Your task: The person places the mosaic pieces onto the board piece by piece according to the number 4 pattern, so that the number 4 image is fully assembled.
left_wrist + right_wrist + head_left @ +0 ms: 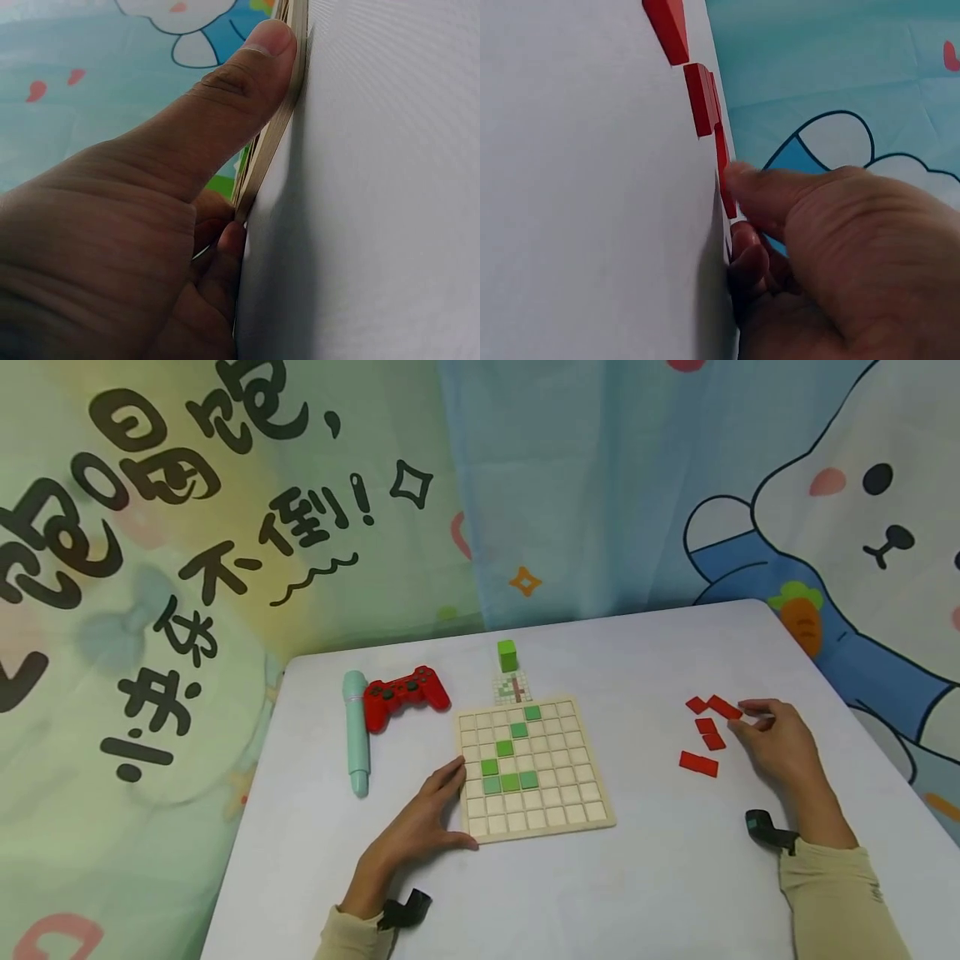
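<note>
A pale wooden grid board (555, 802) lies on the table with several green square tiles (511, 782) set in its cells. My left hand (420, 818) spreads over the board's near left corner; its thumb touches the near edge and its fingers touch the left edge. On the right, my right hand (783, 747) has its thumb and index finger at the end of a red tile (724, 707), pinching it at the table surface. More red tiles (698, 763) lie beside it. In the right wrist view the thumb meets a red tile (724, 169).
A small patterned card (512, 688) lies behind the board with a green block (507, 656) at its far end. A red game controller (406, 695) and a mint-green stick-shaped object (357, 735) lie on the left of the white table (600, 893). A printed curtain hangs behind.
</note>
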Tool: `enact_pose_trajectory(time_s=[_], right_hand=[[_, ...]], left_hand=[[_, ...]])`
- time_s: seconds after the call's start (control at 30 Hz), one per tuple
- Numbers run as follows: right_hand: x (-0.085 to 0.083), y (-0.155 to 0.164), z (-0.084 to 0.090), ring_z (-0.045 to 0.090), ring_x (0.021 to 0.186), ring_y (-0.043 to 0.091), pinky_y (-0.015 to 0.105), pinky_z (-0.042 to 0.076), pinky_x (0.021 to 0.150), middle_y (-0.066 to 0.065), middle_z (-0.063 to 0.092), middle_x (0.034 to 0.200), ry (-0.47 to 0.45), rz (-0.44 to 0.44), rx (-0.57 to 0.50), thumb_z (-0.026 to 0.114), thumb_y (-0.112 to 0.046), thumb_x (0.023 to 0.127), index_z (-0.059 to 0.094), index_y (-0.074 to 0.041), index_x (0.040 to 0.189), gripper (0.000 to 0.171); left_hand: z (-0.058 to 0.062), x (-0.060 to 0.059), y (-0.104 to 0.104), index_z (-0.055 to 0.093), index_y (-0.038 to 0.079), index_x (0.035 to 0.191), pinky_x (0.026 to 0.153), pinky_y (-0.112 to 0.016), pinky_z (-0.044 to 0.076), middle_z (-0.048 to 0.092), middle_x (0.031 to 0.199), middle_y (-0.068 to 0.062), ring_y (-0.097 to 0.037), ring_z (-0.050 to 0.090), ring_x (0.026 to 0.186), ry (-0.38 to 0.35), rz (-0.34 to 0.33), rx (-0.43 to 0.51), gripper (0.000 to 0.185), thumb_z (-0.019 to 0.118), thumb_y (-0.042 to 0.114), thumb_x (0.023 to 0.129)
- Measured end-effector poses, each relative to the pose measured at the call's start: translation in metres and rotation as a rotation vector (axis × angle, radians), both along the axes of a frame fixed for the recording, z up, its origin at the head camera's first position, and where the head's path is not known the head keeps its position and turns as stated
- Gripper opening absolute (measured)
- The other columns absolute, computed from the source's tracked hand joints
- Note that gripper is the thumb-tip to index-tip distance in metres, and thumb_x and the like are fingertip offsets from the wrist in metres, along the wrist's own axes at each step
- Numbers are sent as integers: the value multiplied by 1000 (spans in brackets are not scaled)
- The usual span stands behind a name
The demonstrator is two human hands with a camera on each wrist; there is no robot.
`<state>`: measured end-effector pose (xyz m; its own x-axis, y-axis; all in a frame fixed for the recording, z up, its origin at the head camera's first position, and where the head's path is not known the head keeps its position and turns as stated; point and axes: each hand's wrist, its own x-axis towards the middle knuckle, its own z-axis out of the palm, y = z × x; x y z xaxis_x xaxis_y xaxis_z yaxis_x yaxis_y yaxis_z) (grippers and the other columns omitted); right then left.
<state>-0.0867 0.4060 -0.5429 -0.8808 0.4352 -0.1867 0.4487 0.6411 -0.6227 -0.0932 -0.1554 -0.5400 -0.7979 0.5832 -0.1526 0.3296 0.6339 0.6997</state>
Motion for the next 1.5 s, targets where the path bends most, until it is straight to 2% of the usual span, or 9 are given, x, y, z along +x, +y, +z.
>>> enact_pose_trajectory(time_s=[0.2, 0.53, 0.7, 0.8, 0.93, 1.03, 1.23, 1.33, 1.5], right_hand=[[0, -5, 3, 50, 108, 45, 35, 50, 77, 36, 45, 139, 19, 26, 68, 59, -17, 108, 51, 8, 146, 46], [-6, -9, 10, 49, 110, 49, 62, 56, 91, 41, 36, 144, -15, 55, 67, 59, -14, 105, 45, 12, 146, 51], [-7, -10, 13, 49, 111, 51, 66, 55, 95, 42, 37, 143, -37, 69, 75, 58, -15, 105, 48, 13, 144, 48], [-5, -11, 21, 49, 112, 50, 58, 57, 85, 41, 38, 143, -46, 46, 56, 58, -19, 107, 46, 12, 146, 52], [-9, -29, 39, 51, 113, 48, 31, 56, 69, 37, 42, 143, 4, 74, 11, 60, -23, 108, 43, 7, 150, 55], [-19, -59, 56, 54, 109, 42, 21, 52, 66, 32, 49, 136, 94, 218, 10, 64, -19, 106, 47, 5, 147, 51], [-43, -138, 73, 61, 102, 28, 30, 53, 77, 16, 63, 125, 182, 622, 92, 72, -9, 101, 63, -4, 130, 32], [-55, -173, 69, 62, 101, 25, 34, 55, 80, 13, 65, 123, 142, 767, 81, 73, -9, 100, 67, -4, 125, 26], [-70, -214, 50, 61, 98, 20, 38, 55, 86, 11, 65, 118, 106, 909, 67, 72, -10, 101, 69, -3, 121, 21]], left_hand=[[0, 2, 0, 28, 8, 169, 129, -51, 37, 20, 180, -5, -31, 23, 167, 2, -7, -9, 121, 99, 33, 75], [-1, 1, 0, 27, 11, 170, 129, -50, 37, 20, 180, -2, -29, 22, 167, 1, 2, -2, 120, 98, 34, 75], [-1, 0, -1, 28, 10, 169, 129, -51, 37, 20, 180, -2, -30, 22, 167, 7, 1, -1, 120, 98, 33, 75], [-2, -1, 0, 27, 10, 169, 129, -50, 38, 19, 180, -1, -29, 22, 167, 6, -8, 6, 120, 98, 34, 76], [-3, -2, 0, 28, 9, 169, 129, -50, 38, 20, 180, -2, -29, 23, 167, 9, -15, 6, 119, 98, 35, 76], [-3, -1, -1, 28, 9, 169, 129, -51, 38, 20, 180, -3, -29, 23, 167, 13, -9, 5, 120, 98, 35, 76], [-3, -2, -2, 26, 9, 170, 129, -49, 38, 19, 180, -2, -29, 23, 167, 20, -10, -5, 120, 98, 35, 76], [-4, -2, -3, 26, 9, 170, 128, -49, 39, 19, 181, -3, -29, 23, 166, 27, -12, -9, 120, 98, 34, 76], [-4, -1, -1, 26, 11, 170, 129, -47, 38, 19, 180, -1, -27, 23, 167, 16, -10, -5, 120, 98, 33, 76]])
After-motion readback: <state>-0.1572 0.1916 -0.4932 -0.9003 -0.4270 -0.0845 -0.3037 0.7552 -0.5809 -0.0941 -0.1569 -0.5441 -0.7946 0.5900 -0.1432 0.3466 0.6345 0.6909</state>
